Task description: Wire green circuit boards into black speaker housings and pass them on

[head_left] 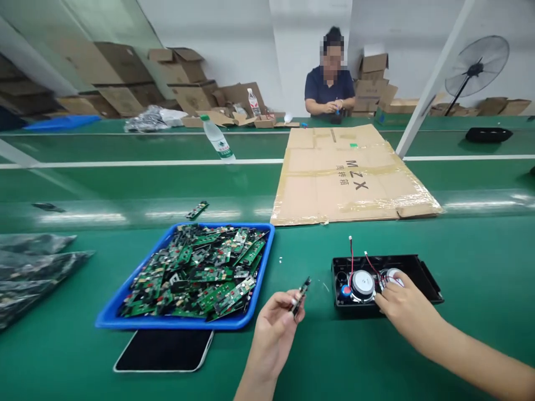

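Observation:
My left hand [276,328] pinches a small circuit board [301,296], tilted upward, between thumb and fingers. To its right lies a black plastic speaker housing [422,278] with two round speakers in it. My right hand [403,303] has its fingers curled over the right-hand speaker [393,275], gripping it and hiding part of it. The left-hand speaker [363,284] is uncovered, next to a small blue-topped round part [346,290]. Red and dark wires with white connectors [350,238] stick up from the housing.
A blue tray [267,262] heaped with circuit boards stands at left, beside a phone [165,352]. One loose board [197,210] lies behind it. A flattened carton [334,189] and a water bottle [218,139] are farther back. A co-worker [330,92] sits across the bench.

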Motion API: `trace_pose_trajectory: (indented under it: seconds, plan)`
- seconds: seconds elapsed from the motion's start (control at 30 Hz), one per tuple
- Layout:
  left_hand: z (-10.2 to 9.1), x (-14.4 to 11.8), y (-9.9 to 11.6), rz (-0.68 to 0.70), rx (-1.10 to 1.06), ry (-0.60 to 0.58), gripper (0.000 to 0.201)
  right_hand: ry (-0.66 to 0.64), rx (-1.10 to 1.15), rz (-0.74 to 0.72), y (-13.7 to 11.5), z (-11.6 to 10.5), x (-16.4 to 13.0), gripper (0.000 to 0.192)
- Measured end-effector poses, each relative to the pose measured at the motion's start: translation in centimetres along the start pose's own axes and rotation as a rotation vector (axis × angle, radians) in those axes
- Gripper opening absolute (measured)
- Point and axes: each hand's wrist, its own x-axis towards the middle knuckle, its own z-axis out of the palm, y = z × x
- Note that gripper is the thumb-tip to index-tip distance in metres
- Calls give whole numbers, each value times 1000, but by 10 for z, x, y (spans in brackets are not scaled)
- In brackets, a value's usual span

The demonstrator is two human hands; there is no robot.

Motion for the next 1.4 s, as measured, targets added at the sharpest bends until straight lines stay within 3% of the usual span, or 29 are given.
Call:
trace_pose_trajectory:
  seconds: [0.13, 0.27, 0.37, 0.5, 0.53, 0.6, 0.7, 0.8, 0.97, 1.07, 1.2, 1.4]
  plan:
    - [5, -19, -11, 138, 221, 67, 31, 15, 43, 109, -17, -4, -19, 29]
    - [9, -33, -14, 219, 403, 73, 25, 22, 242, 262, -11, -22, -14, 24]
    - [6, -39, -13, 224, 606, -40, 28, 87, 494, 459, 2, -26, 10, 29]
    - [0, -42, -17, 280, 700, -218, 38, -35, 771, 635, 15, -9, 53, 67]
    - [0, -42, -18, 281, 697, -232, 41, -70, 849, 636, 17, -6, 61, 69]
    - [0, -41, -21, 273, 686, -232, 46, -66, 970, 600, 17, -3, 72, 51]
    - [5, -40, -23, 270, 668, -224, 49, 89, 1014, 462, 9, -14, 73, 20]
    - [11, -38, -20, 266, 648, -227, 50, 209, 1066, 276, -2, -32, 63, 16]
    - [25, -33, -18, 231, 467, -264, 55, 211, 1038, 16, -16, -45, 48, 14]
    - [33, -28, -23, 133, 219, -240, 52, 213, 1018, 5, -23, -44, 45, 17]
    - [39, -26, -32, 42, -14, -182, 34, 270, 967, 51, -36, -42, 38, 18]
    - [39, -30, -31, 280, 170, -176, 29, 343, 919, 103, -49, -38, 28, 15]
